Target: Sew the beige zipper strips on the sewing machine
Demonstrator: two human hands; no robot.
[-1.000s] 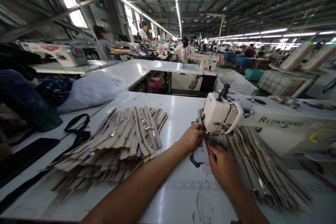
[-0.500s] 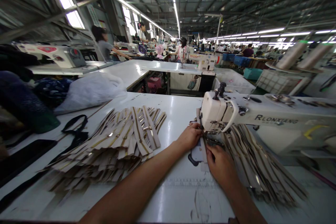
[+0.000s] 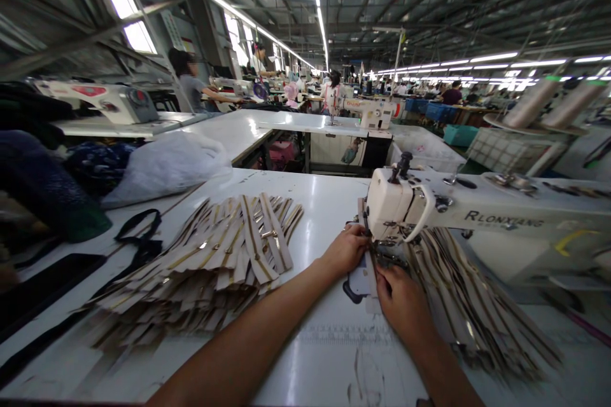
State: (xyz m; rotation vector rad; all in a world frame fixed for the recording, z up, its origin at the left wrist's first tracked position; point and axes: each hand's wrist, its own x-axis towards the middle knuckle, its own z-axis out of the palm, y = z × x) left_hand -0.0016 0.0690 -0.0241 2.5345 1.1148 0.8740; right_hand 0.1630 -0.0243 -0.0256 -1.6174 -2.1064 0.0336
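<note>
A beige zipper strip runs lengthwise under the needle area of a white sewing machine. My left hand is closed at the strip's left edge, fingertips close beside the presser foot, which is mostly hidden. Nearer to me, my right hand pinches the strip's right edge between thumb and fingers. Left of my arms lies a heaped pile of beige zippers with brass-coloured teeth and metal pulls. More zippers lie fanned out under the machine arm on the right.
A white plastic bag and a black strap lie at the left, near a dark flat object. Thread cones stand at the right. Beyond the table are another sewing machine and a seated person.
The view has shifted very slightly. Both hands stay at nearly the same spots on the zipper strip, and the piles look unchanged.
</note>
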